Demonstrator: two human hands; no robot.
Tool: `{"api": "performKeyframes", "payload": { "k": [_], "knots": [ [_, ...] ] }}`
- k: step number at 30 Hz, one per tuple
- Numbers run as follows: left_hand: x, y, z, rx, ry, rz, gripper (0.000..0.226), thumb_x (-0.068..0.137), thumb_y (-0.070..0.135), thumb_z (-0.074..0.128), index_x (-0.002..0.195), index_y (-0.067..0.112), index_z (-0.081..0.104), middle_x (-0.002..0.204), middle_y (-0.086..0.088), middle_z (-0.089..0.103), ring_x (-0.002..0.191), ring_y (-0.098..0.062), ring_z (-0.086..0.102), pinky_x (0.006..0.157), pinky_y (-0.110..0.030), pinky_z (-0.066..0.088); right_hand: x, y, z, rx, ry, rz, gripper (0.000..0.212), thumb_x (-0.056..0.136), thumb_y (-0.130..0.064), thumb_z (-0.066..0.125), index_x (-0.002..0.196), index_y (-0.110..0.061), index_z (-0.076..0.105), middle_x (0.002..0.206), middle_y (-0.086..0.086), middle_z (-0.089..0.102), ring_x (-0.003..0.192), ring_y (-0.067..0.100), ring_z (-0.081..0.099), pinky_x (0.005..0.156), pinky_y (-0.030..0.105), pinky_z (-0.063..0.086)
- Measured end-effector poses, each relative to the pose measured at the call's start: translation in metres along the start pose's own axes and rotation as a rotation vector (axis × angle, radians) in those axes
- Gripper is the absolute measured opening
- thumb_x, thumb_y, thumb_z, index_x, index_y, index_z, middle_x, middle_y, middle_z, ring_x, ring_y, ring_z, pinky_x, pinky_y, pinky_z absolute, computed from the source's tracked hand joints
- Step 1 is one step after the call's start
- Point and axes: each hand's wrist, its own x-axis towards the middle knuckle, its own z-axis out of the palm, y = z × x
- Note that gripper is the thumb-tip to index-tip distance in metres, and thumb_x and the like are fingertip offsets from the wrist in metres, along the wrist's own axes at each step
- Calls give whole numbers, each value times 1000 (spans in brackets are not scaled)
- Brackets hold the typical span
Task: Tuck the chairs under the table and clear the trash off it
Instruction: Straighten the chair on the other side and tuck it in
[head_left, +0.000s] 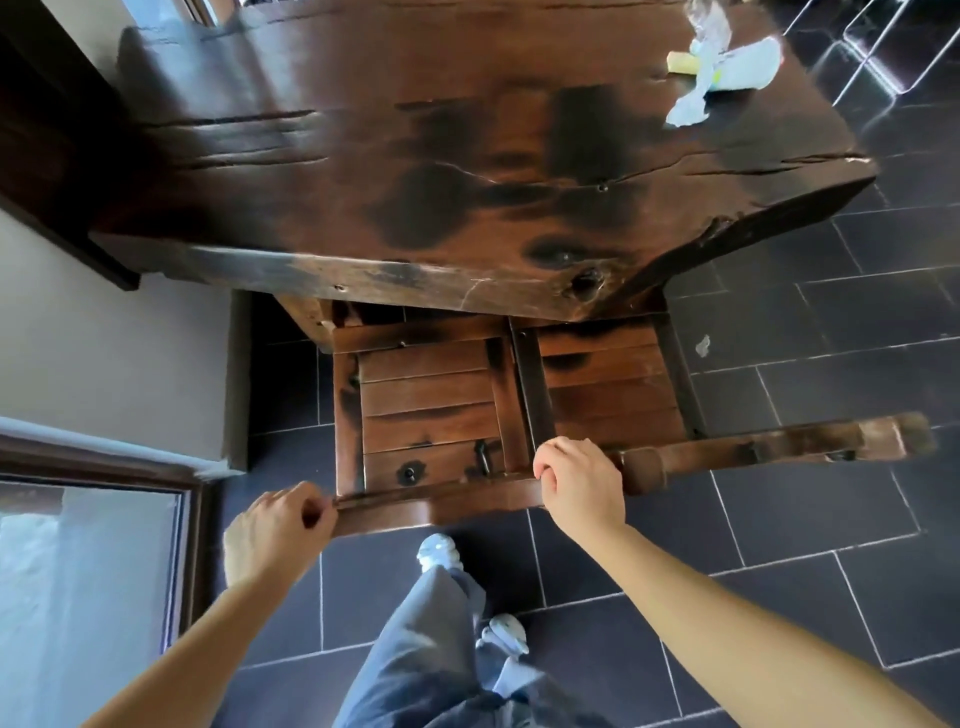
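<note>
A dark wooden table (467, 156) fills the upper part of the head view. Two wooden chairs stand side by side, their slatted seats partly under its near edge: the left chair (426, 405) and the right chair (613, 384). My left hand (280, 525) grips the left end of the left chair's top back rail. My right hand (579, 480) curls over the rail where the two chair backs meet. Trash lies at the table's far right corner: a crumpled clear wrapper (698, 67) and a pale packet with a yellow end (737, 65).
A grey wall (104, 338) and a glass door with a wooden frame (88, 571) are close on the left. Dark floor tiles (805, 519) spread to the right, with a small white scrap (702, 345) on them. My legs and shoes (441, 553) stand right behind the chairs.
</note>
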Motion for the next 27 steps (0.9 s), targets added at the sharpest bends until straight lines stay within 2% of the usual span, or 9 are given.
{"api": "performKeyframes", "payload": {
  "k": [3, 6, 9, 13, 20, 27],
  "knots": [
    [8, -2, 1, -7, -12, 4, 19, 75, 40, 65, 61, 32, 55, 64, 7, 62, 64, -23, 61, 49, -25, 39, 13, -2, -3, -16, -45, 41, 19, 81, -9, 58, 68, -22, 63, 65, -5, 63, 60, 15, 56, 60, 28, 51],
    [22, 3, -1, -26, -4, -16, 22, 74, 40, 63, 59, 30, 51, 62, 8, 59, 61, -20, 57, 48, -25, 34, 31, 0, -3, -45, -83, 35, 15, 85, -18, 58, 74, -25, 65, 69, -6, 66, 63, 13, 56, 53, 21, 45],
    [35, 8, -2, -60, 1, -34, 21, 75, 38, 62, 60, 26, 51, 62, 8, 59, 63, -20, 57, 48, -26, 34, 48, 3, -2, -53, -74, 47, 10, 86, -21, 62, 78, -25, 67, 73, -6, 69, 62, 11, 58, 53, 14, 37],
    [34, 15, -3, -74, 2, -50, 19, 75, 36, 62, 64, 22, 54, 62, 7, 58, 65, -21, 57, 50, -26, 36, 53, 9, 0, -68, -109, 45, 5, 86, -23, 64, 82, -25, 67, 78, -4, 70, 64, 13, 61, 57, 15, 42],
    [33, 20, -9, -52, 21, -25, 23, 73, 31, 67, 58, 27, 50, 54, 12, 38, 57, -18, 41, 49, -25, 28, 55, 7, 1, -75, -95, 58, 4, 84, -21, 66, 83, -21, 70, 79, 0, 72, 65, 17, 64, 60, 20, 47],
    [32, 18, -9, -62, 8, -19, 19, 75, 33, 63, 61, 27, 51, 57, 12, 44, 61, -18, 45, 53, -26, 32, 53, 9, 1, -129, -172, 127, 19, 93, -25, 52, 86, -23, 69, 79, 0, 71, 60, 15, 58, 54, 15, 43]
  ]
}}
